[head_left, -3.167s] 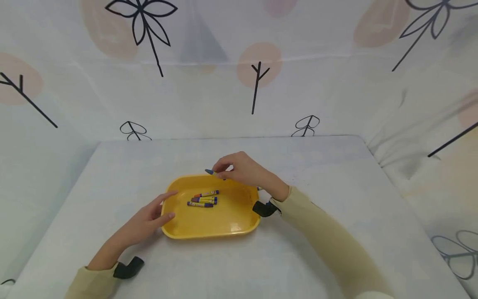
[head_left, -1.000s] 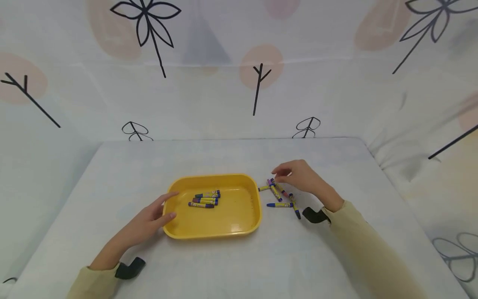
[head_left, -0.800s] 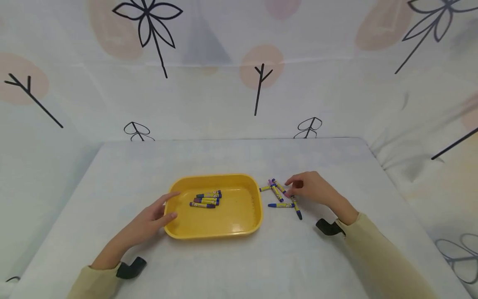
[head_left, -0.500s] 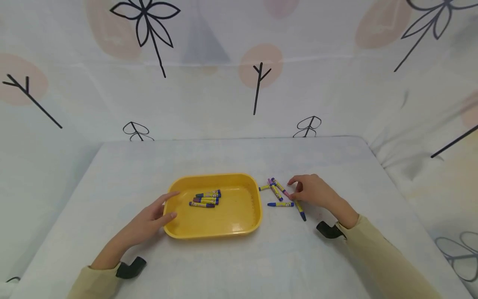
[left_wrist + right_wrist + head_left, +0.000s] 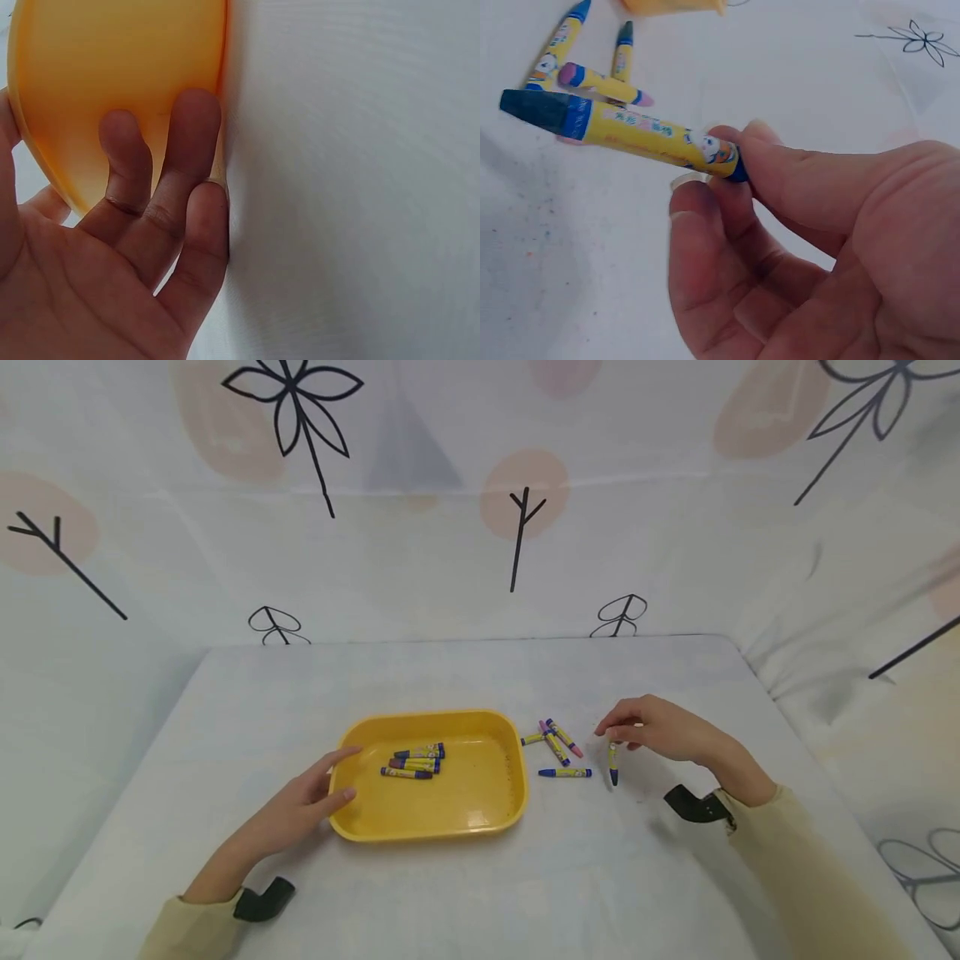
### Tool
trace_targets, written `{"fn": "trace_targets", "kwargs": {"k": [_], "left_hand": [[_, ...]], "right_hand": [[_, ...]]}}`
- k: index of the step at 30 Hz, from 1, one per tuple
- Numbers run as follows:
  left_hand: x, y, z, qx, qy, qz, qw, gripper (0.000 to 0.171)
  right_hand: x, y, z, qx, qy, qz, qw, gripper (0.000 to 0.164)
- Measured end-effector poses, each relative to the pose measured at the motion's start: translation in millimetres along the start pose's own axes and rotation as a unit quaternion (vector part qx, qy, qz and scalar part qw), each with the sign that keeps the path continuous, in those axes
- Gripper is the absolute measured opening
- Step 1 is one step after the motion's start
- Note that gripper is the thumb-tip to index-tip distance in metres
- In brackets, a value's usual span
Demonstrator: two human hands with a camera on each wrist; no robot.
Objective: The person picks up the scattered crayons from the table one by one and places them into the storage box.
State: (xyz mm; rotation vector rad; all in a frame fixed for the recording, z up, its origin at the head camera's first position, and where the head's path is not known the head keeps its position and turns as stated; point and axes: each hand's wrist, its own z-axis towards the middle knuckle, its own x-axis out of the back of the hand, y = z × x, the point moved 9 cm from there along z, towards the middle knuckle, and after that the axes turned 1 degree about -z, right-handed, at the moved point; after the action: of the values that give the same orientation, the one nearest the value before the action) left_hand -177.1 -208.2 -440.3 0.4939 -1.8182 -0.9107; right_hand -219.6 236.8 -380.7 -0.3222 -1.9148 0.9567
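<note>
My right hand [image 5: 656, 727] pinches a dark teal crayon [image 5: 652, 139] by its blue end between thumb and fingers. The crayon's yellow wrapper and dark tip show in the right wrist view; in the head view it hangs tip down just above the table. At the left end of a yellow tray [image 5: 427, 820], my left hand [image 5: 288, 806] holds the rim, thumb and index finger over the edge. Its other fingers [image 5: 196, 127] bend against the tray's outer wall. Several crayons [image 5: 415, 764] lie side by side in the tray.
Right of the tray lie a blue crayon [image 5: 565, 772], a purple-tipped crayon [image 5: 555, 745], a pink-tipped crayon [image 5: 566, 739] and another crayon [image 5: 532, 738] by the tray rim. Small crumbs dot the white table [image 5: 480, 902]. A patterned cloth [image 5: 420, 552] hangs behind.
My right hand left a crayon in the tray, went back right to the loose crayons, took the dark teal one and lifted it rightward. The left hand stays on the tray.
</note>
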Motion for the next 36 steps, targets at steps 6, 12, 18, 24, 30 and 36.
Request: {"fn": "trace_targets", "kwargs": {"k": [6, 12, 18, 24, 30, 36], "left_hand": [[1.1, 1.7, -0.9, -0.005, 0.0, -0.001, 1.0, 0.06], [3.2, 7.4, -1.3, -0.019, 0.003, -0.001, 0.9998, 0.059], [2.4, 7.6, -1.1, -0.011, 0.0, -0.008, 0.9999, 0.059], [2.3, 7.3, -1.5, -0.015, -0.003, -0.011, 0.9998, 0.058], [1.8, 6.9, -1.2, -0.022, -0.004, -0.012, 0.9997, 0.058], [2.0, 6.4, -1.6, -0.013, -0.001, -0.009, 0.9999, 0.059]], "right_hand": [[10, -18, 3, 0.035, 0.038, -0.019, 0.998, 0.017], [9, -36, 18, 0.045, 0.049, 0.013, 0.998, 0.011], [2, -61, 39, 0.063, 0.044, 0.066, 0.995, 0.007], [-26, -97, 67, 0.098, 0.012, 0.081, 0.992, 0.006], [-61, -131, 101, 0.139, 0.012, 0.072, 0.988, 0.004], [-84, -150, 129, 0.162, 0.037, 0.029, 0.986, 0.007]]}}
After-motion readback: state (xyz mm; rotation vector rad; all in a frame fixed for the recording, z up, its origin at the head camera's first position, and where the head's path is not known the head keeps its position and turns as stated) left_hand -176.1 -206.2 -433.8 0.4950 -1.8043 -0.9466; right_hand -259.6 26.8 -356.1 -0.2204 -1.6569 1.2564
